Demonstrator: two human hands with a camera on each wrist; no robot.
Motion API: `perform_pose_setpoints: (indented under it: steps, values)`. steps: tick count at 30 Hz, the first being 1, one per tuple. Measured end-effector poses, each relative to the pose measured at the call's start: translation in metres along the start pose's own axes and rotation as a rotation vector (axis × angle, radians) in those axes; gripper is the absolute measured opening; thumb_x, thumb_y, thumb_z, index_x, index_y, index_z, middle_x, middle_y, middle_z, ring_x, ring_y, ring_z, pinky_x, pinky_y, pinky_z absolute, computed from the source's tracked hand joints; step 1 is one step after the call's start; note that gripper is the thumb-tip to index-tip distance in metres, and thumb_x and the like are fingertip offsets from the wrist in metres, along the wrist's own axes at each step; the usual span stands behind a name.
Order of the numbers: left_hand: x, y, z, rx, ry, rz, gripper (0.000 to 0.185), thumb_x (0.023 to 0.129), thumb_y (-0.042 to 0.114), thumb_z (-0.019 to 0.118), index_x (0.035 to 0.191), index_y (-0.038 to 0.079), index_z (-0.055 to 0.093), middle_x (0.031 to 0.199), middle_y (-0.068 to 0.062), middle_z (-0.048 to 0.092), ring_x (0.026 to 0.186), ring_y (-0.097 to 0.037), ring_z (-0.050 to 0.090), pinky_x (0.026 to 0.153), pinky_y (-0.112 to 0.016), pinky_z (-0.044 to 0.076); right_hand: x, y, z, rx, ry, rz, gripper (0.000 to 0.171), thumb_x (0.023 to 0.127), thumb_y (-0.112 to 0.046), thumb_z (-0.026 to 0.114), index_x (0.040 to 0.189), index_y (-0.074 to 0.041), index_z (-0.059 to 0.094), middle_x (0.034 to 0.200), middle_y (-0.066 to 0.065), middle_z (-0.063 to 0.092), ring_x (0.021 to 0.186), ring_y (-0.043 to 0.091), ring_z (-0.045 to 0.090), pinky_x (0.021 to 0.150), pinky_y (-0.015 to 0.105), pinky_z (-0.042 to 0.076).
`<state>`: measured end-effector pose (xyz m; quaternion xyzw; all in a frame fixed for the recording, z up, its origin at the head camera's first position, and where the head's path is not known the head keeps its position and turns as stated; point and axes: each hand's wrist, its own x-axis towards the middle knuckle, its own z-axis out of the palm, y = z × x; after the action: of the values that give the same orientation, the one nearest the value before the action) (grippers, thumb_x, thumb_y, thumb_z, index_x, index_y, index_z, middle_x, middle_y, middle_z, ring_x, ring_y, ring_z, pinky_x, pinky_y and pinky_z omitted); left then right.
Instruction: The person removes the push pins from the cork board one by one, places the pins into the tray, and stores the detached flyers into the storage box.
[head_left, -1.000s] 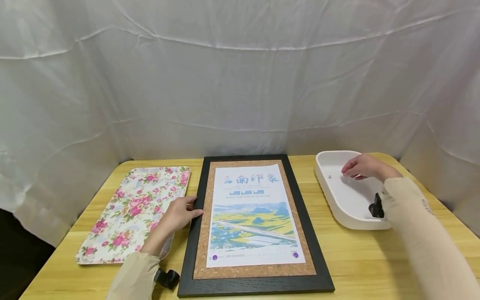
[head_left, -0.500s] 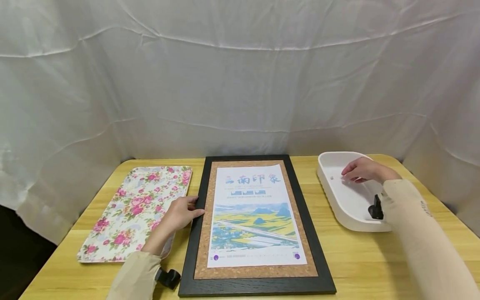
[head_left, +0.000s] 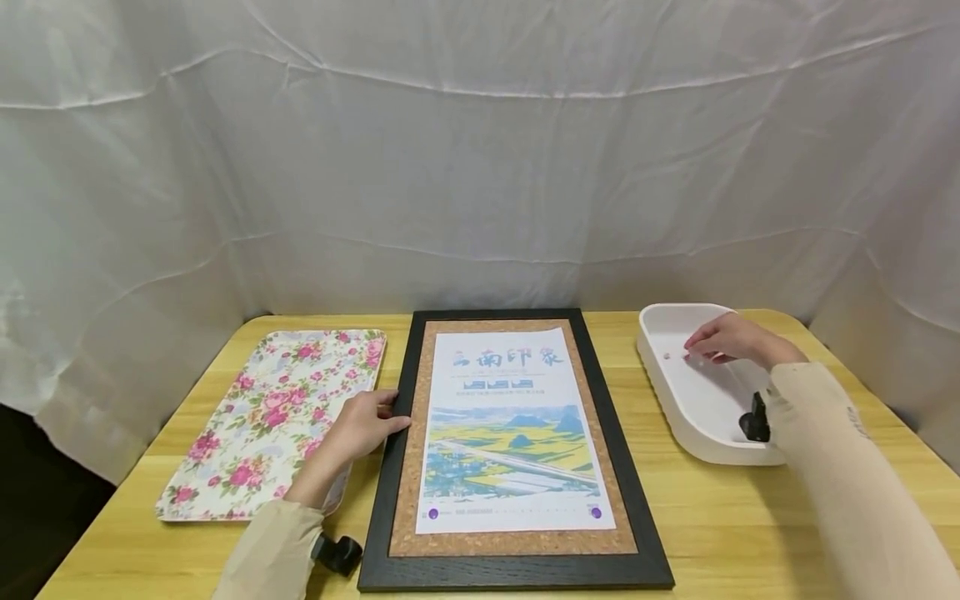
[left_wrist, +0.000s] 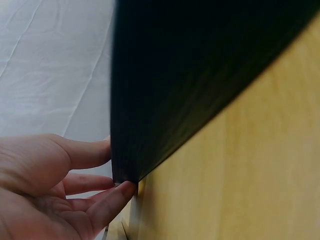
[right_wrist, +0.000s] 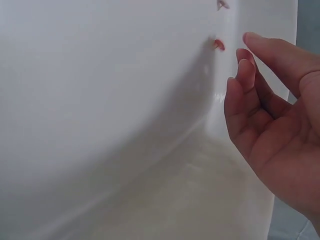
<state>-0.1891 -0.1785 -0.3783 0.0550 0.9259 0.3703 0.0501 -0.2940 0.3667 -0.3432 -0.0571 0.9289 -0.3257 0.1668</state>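
Resting on the black frame [head_left: 517, 450] mid-table, my L hand [head_left: 362, 427] has relaxed fingers touching its left edge, beside the floral tray [head_left: 273, 417] nr the table's left edge. R hand [head_left: 723, 339] hovers loosely uncurled, holding nothing, inside the white tub [head_left: 701, 400] at the right edge, nr a small pin [right_wrist: 218, 44].

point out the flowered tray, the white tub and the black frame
flowered tray [head_left: 255, 433]: head view, on its bare floral middle.
white tub [head_left: 701, 408]: head view, on its bare floor.
black frame [head_left: 517, 572]: head view, on its near bottom rail.
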Motion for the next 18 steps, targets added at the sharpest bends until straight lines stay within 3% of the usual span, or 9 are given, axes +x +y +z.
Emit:
perform_pose_setpoints:
  steps: [5,11,15,18]
  values:
    - [0.0,0.001,-0.001,0.001,-0.007,0.003,0.054,0.091,0.01,0.068,0.135,-0.013,0.048,0.119,-0.029,0.06,0.106,-0.04,0.06,0.076,-0.041,0.055,-0.001,-0.017,-0.004,-0.052,0.099,-0.092,0.034,0.096,-0.011,0.059,0.116,0.017,0.059,0.099,0.023,0.066,0.087,0.029,0.062,0.073,0.036,0.056]
    - [0.001,0.001,-0.002,0.006,-0.018,-0.003,0.054,0.091,0.012,0.069,0.135,-0.012,0.049,0.119,-0.028,0.06,0.106,-0.038,0.06,0.076,-0.041,0.055,-0.008,-0.075,-0.002,-0.114,0.258,-0.198,0.039,0.099,-0.018,0.057,0.121,0.015,0.058,0.11,0.031,0.062,0.09,0.038,0.063,0.073,0.042,0.055]
    - [0.003,0.001,-0.002,-0.003,-0.018,-0.014,0.053,0.091,0.011,0.068,0.135,-0.011,0.049,0.118,-0.027,0.061,0.106,-0.038,0.061,0.077,-0.041,0.055,-0.016,-0.125,0.011,-0.109,0.27,-0.252,0.036,0.098,-0.019,0.058,0.122,0.008,0.061,0.115,0.027,0.062,0.094,0.037,0.062,0.077,0.044,0.054]
    - [0.004,0.001,-0.002,-0.009,-0.021,-0.02,0.053,0.091,0.011,0.068,0.135,-0.011,0.049,0.117,-0.027,0.061,0.106,-0.038,0.061,0.076,-0.04,0.055,-0.022,-0.157,0.03,-0.097,0.242,-0.299,0.033,0.097,-0.018,0.06,0.12,0.005,0.064,0.11,0.022,0.065,0.089,0.031,0.062,0.074,0.042,0.054]
